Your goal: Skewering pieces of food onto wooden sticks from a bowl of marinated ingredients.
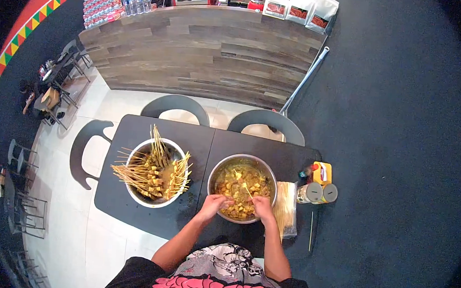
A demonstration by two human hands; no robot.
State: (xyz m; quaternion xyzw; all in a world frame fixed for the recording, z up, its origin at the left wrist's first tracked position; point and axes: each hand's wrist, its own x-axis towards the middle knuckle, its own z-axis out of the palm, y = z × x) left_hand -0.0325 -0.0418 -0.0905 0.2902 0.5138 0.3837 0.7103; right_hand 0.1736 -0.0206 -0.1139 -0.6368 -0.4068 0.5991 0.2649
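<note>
A steel mixing bowl (211, 175) holds chunks of yellow marinated meat (241, 215) in a yellowish sauce. My right hand (263, 207), above its near right rim, grips a thin wooden skewer (248, 191) that slants up and left, with a yellow chunk at its tip. Over the near left part of the bowl is my left hand (217, 204), its fingers bent inward; whether they pinch a chunk is too small to tell. To the left, a second steel bowl (177, 147) carries many loaded meat skewers (153, 180), their bare ends fanned over the rim.
Right of the mixing bowl lies a plastic pack of bare skewers (286, 208). Beyond it stand lidded canisters (313, 192) and a yellow container (322, 171). A single stick (311, 232) lies near the table's right edge. Chairs (176, 104) surround the dark table (198, 141); a wood-panelled counter (204, 58) stands behind.
</note>
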